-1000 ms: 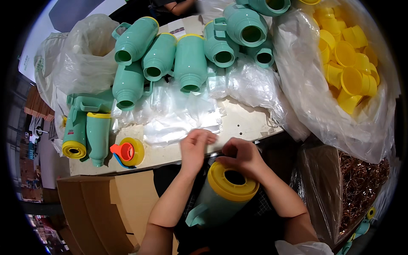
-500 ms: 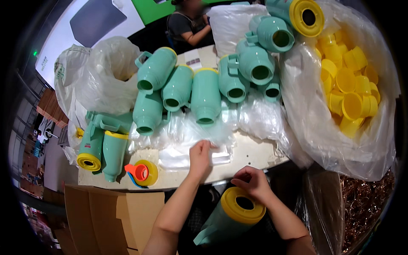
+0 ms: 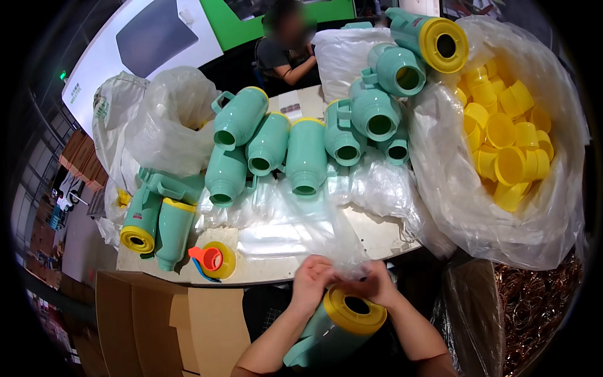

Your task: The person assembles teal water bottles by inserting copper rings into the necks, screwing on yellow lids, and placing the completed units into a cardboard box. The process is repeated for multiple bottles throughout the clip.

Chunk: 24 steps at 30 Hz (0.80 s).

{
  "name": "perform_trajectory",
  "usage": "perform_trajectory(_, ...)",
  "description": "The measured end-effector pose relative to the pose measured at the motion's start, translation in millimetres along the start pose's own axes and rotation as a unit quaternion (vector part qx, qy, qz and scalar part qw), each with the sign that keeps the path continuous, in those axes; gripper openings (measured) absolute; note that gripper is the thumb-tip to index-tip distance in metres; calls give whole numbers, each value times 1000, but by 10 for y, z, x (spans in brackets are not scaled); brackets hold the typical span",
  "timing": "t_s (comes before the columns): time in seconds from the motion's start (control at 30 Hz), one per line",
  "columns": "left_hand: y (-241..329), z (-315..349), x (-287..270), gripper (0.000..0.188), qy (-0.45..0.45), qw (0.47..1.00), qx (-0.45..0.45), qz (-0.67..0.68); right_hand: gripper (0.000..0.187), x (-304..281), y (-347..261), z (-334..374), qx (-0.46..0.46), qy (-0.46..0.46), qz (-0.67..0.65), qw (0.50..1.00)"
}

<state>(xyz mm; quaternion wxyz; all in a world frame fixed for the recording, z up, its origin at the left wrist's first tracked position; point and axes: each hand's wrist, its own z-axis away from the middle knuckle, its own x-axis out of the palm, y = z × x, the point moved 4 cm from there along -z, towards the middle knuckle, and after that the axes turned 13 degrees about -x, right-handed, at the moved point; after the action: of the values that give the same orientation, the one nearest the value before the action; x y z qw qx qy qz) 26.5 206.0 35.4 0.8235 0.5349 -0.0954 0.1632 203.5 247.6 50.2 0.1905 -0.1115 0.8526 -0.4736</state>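
A clear bag (image 3: 339,242) has come near since earlier, its end pinched in nearly closed fingers of the left hand (image 3: 312,281), while I cannot tell the blurred right hand (image 3: 378,288)'s grip, beside the near green flask (image 3: 333,342).

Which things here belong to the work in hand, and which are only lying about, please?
Apparently in the work:
clear plastic bag, at left hand and right hand
green flask below them
probably the similar flasks on the table

Apparently just lying about:
orange piece
yellow cups
cardboard box
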Motion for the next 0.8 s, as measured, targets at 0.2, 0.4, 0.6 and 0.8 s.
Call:
perform_trajectory(0.2,260,363,-188,17,-178,982,-32,46,17,-599,780,492,182,474,-299,808)
perform_trajectory(0.4,176,339,-416,27,54,982,11,-181,12,-78,151,856,31,370,30,928)
perform_trajectory(0.6,112,1864,-549,59,151,855,97,-486,15,759,-337,1552,78,40,82,993)
perform_trajectory(0.8,-772,2411,-713,62,394,831,128,-371,51,1488,-285,1876,344,-302,-304,836)
